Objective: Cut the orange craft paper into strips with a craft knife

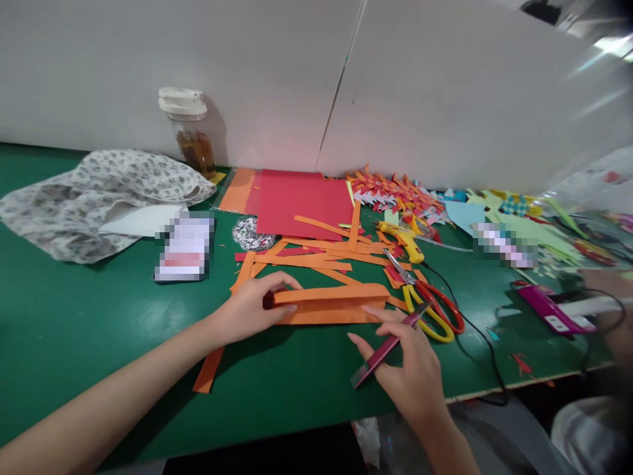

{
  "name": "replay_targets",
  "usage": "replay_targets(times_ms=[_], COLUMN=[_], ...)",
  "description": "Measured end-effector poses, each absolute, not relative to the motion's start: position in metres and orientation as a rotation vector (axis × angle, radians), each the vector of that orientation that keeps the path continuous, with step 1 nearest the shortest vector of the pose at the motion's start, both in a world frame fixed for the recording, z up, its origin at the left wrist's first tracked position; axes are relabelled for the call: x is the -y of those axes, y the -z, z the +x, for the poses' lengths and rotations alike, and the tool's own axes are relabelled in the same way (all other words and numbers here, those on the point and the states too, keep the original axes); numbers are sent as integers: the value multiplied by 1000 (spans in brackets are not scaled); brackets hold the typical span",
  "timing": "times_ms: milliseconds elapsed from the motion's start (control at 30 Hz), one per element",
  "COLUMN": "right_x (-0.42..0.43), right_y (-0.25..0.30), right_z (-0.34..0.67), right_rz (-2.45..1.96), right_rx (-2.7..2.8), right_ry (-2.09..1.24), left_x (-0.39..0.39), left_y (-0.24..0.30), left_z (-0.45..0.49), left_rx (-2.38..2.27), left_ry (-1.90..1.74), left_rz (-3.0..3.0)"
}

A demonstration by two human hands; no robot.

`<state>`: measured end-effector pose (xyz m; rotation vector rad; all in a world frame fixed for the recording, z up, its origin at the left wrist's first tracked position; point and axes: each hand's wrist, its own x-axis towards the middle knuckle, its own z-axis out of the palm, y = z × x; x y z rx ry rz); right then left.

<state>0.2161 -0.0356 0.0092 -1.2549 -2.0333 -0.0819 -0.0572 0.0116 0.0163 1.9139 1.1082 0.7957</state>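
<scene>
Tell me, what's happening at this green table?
The person's left hand holds folded orange paper by its left end. The right hand holds a slim maroon tool, its index finger at the paper's other end. Loose orange strips lie beyond, with scissors to the right.

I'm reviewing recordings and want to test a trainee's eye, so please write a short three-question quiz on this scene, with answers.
1. Which hand holds the slim maroon tool?
2. True or false: the scissors lie on top of the red sheet.
3. What does the left hand grip? A) a phone B) folded orange paper C) a lidded cup

Key:
1. The right hand.
2. False; they lie on the green table.
3. B
</scene>
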Motion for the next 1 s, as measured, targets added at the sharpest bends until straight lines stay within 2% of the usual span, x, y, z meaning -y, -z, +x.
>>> replay_targets(times_ms=[333, 667, 1000], right_x=[27, 20, 21], right_y=[-24, -18, -14], right_z=[172, 158, 148], right_rz=[-926, -1150, -1293], right_rx=[2257, 2174, 2083], right_ry=[96, -73, -58], left_x=[-14, -12, -10], left_y=[-16, -9, -13], left_z=[-54, -53, -47], left_rx=[-938, -966, -1184], left_ry=[-789, -753, -812], left_rz=[1392, 1663, 1432])
